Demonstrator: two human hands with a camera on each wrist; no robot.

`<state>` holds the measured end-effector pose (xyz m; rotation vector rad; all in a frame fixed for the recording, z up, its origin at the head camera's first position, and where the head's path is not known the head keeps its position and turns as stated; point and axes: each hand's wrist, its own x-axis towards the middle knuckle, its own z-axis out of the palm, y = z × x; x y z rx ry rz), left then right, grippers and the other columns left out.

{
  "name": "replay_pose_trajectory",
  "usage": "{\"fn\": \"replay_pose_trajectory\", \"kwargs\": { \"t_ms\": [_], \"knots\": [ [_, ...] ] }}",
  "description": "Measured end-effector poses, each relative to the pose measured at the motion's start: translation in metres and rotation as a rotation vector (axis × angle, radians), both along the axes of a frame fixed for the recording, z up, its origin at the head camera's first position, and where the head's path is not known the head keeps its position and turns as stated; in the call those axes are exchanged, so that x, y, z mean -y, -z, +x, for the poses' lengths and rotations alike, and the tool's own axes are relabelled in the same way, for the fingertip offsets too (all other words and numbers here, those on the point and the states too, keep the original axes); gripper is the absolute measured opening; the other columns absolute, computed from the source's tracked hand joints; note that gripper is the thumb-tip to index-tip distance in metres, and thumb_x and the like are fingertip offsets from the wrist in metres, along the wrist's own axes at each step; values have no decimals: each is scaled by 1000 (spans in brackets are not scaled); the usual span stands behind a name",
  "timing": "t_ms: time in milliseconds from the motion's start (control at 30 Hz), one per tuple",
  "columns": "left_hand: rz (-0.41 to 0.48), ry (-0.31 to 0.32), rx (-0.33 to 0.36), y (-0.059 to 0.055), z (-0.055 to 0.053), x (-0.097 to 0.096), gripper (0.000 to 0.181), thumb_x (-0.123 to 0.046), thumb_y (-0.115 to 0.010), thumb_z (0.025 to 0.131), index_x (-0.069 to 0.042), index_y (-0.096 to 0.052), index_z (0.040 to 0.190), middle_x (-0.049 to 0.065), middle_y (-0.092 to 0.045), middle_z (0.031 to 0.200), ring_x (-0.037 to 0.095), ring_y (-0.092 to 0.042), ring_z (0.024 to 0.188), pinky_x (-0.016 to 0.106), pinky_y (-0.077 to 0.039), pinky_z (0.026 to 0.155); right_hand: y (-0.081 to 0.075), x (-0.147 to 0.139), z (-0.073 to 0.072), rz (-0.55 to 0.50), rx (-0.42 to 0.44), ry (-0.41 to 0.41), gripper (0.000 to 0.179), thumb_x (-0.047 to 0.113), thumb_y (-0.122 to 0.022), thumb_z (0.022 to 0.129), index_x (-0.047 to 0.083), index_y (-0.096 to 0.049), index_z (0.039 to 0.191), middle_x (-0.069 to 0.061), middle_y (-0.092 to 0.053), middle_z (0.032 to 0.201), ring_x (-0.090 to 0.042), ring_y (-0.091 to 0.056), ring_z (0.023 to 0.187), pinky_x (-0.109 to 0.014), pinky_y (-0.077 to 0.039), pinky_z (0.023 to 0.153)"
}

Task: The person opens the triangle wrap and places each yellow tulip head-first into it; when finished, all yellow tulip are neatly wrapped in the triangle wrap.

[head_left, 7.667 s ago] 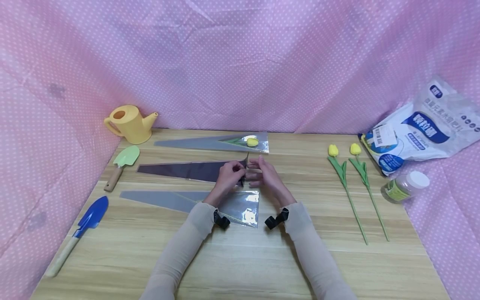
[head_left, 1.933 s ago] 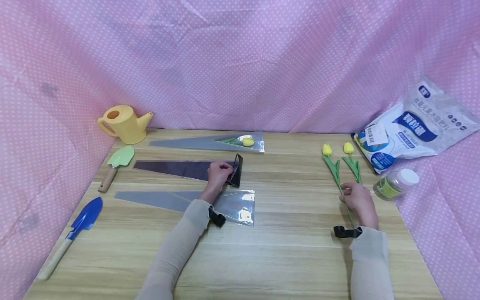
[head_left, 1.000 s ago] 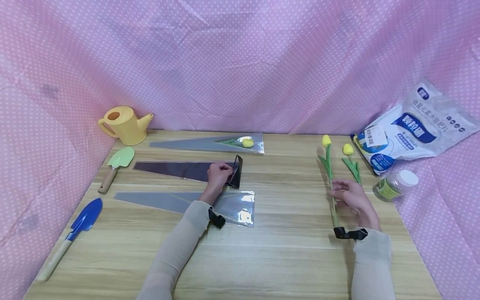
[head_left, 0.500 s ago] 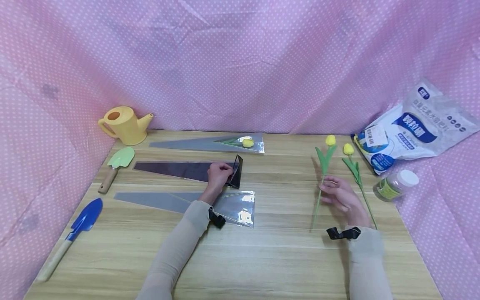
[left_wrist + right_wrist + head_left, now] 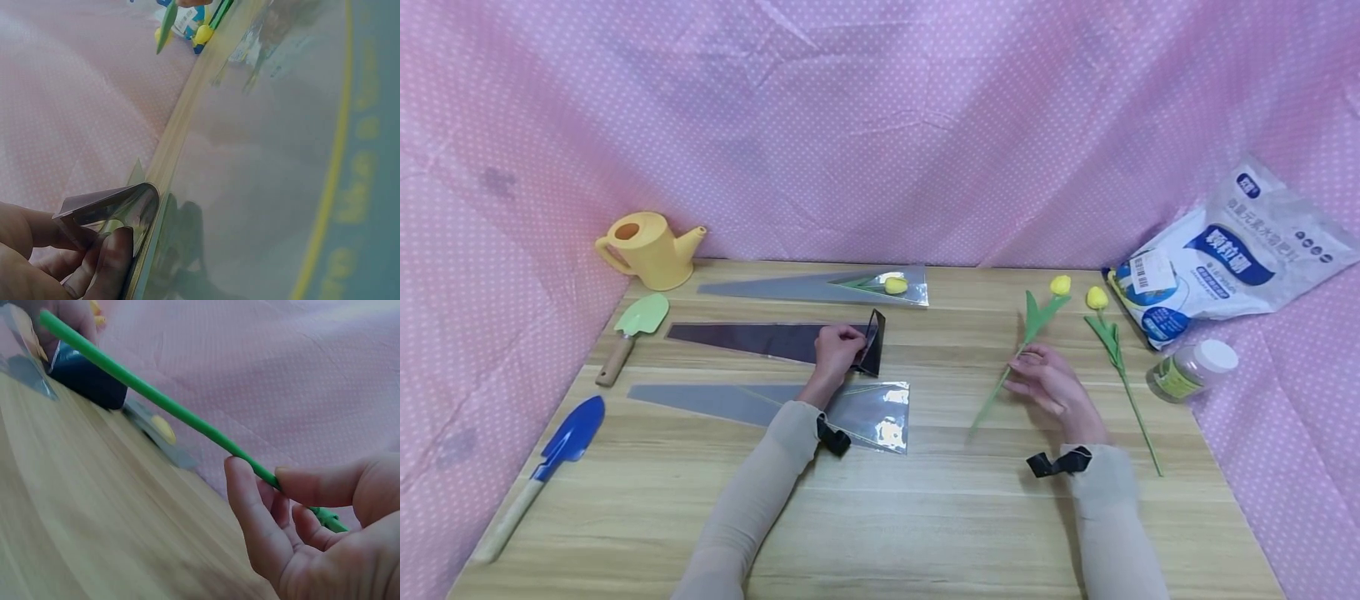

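Observation:
My left hand (image 5: 835,357) pinches the wide end of a dark tapered flower sleeve (image 5: 752,339); its mouth (image 5: 119,209) stands spread apart in the left wrist view. Between thumb and fingers, my right hand (image 5: 1051,385) pinches the green stem of a yellow tulip (image 5: 1034,321), raised above the table. The bloom tilts up to the right and the stem end points down-left, towards the left hand. In the right wrist view the bare stem (image 5: 156,397) runs up-left from my fingertips (image 5: 239,472). Another tulip (image 5: 1112,350) lies to the right of that hand.
A clear sleeve holding a tulip (image 5: 895,285) lies behind the dark one, another clear sleeve (image 5: 872,417) in front. At left are a yellow watering can (image 5: 655,254), a green trowel (image 5: 643,315) and a blue trowel (image 5: 571,429). A white bag (image 5: 1225,258) and jar (image 5: 1195,371) stand right.
My left hand has spread the dark sleeve's mouth and stays there. My right hand left the sleeve, picked up the nearer tulip, and carries it left, its stem end swinging leftward.

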<state>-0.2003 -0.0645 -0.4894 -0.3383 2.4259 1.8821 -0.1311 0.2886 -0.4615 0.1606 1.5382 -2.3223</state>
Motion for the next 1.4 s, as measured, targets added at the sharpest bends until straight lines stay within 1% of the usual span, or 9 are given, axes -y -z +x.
{"fn": "replay_pose_trajectory", "kwargs": {
  "t_ms": [133,267,500,700,900,1033,1200,1300,1400],
  "knots": [
    [0,4,4,-1,0,0,7,-2,-70,86,3,-75,86,3,-69,72,7,-59,53,20,-52,52,-3,13,-6,-69,-14,27,19,-9,-44,100,7,-44,108,2,-64,92,-8,-65,88,-31,-62,83],
    [-4,12,8,-2,0,0,8,-2,-70,86,2,-75,87,5,-70,74,7,-59,54,21,-52,52,-5,26,-11,-128,18,96,19,-11,-44,99,7,-45,106,-1,-63,90,-11,-66,86,-32,-62,86],
    [4,12,4,-1,0,0,8,-2,-69,86,3,-75,86,5,-70,72,7,-59,53,21,-52,52,-7,48,-22,-129,59,213,20,-11,-45,98,9,-41,103,0,-57,92,-10,-64,84,-32,-61,87],
    [-5,4,4,-2,0,0,7,-2,-69,86,2,-75,86,5,-70,73,7,-59,54,20,-52,52,-9,69,-31,-168,88,351,24,-13,-44,97,9,-38,106,0,-55,89,-10,-65,80,-32,-62,82],
    [-15,4,12,-2,1,-1,7,-3,-70,86,2,-76,87,6,-71,75,8,-59,55,21,-52,53,-7,90,-38,-243,47,475,25,-14,-46,96,10,-39,100,0,-54,87,-12,-66,79,-34,-63,81],
    [-16,10,25,-2,2,0,7,-3,-70,86,1,-76,87,6,-72,77,8,-60,56,21,-52,54,-5,104,-43,-261,42,553,27,-13,-50,95,12,-39,98,-2,-53,90,-12,-65,78,-38,-61,89],
    [-31,8,15,-1,1,0,7,-4,-71,86,0,-76,87,8,-72,79,8,-60,57,21,-52,54,-5,122,-49,-273,40,625,29,-11,-51,95,9,-36,110,-7,-50,102,-13,-63,84,-46,-49,107],
    [-37,7,5,-1,1,0,7,-4,-72,85,0,-76,87,9,-73,80,8,-60,57,21,-52,55,-5,131,-51,-276,34,659,31,-11,-51,95,8,-35,113,-9,-48,106,-14,-62,88,-48,-46,110],
    [-29,5,-3,-1,1,0,6,-4,-72,84,1,-76,86,9,-73,80,7,-61,58,21,-52,55,-4,140,-53,-277,21,693,31,-12,-52,94,11,-37,109,-10,-47,107,-16,-60,91,-50,-47,109]
  ]
}}
